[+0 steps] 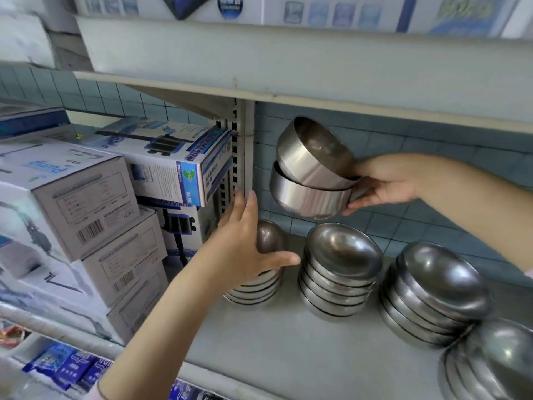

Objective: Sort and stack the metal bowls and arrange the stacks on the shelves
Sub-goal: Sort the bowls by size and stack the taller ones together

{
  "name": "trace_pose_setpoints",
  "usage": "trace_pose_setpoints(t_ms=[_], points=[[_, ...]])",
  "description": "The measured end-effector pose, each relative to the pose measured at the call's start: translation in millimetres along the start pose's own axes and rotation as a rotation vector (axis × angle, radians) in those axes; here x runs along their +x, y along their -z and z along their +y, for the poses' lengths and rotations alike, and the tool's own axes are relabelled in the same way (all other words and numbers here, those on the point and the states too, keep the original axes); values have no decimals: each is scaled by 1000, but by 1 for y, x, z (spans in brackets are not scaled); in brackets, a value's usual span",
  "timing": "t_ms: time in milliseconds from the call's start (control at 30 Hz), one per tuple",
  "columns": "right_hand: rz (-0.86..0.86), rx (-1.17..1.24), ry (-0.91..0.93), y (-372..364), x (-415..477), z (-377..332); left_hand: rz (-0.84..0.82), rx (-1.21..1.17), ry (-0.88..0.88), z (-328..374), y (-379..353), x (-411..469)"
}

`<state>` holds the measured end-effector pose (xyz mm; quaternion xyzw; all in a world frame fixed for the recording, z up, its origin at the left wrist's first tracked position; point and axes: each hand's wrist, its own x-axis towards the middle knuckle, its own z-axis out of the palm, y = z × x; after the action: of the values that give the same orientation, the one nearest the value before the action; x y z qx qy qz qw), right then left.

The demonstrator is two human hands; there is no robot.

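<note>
Head view: right hand (386, 186) pinched two nested shiny steel bowls (311, 194); left hand (245, 255), fingers spread, covered the grey shelf's (274, 342) back-left bowl stack (253, 293); best lowered level.

On shelf (288, 342), four bowl stacks in a line from back left to front right: left stack (256, 293) nearest post (245, 157), middle stack (340, 272) just right of it, right stack (432, 293) further right and nearer, corner stack (490, 368) nearest of all, partly out of view. Above left and middle stacks, off the shelf, two nested bowls (311, 174), tilted, in right grip (383, 186). Left grip (245, 249) before left stack, touching its top bowl. Left of post, boxes (86, 197) piled in layers. Below the boxes, packets (66, 368). Behind the stacks, wall (403, 157). Overhead, upper shelf (288, 62) with cartons (317, 10) on it.
</note>
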<state>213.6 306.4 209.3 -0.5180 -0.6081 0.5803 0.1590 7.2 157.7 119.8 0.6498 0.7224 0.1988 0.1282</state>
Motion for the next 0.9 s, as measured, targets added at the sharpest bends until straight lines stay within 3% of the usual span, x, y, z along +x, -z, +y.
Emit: trace_pose_setpoints(t_ms=[133,300,567,667,767,900], points=[[-61,-76,57,-4,-39,13,179,-279,-149,34,-12,-17],[-58,-86,155,-3,-91,36,358,-741,-177,71,-41,-45],[19,-143,196,29,-185,92,459,-865,-237,139,-82,-104],[74,-195,208,52,-219,126,437,-894,-336,180,-96,-136],[105,-158,323,77,-253,167,387,-928,-412,220,-114,-162],[-28,-34,551,109,-298,220,316,-950,-436,266,-140,-189]])
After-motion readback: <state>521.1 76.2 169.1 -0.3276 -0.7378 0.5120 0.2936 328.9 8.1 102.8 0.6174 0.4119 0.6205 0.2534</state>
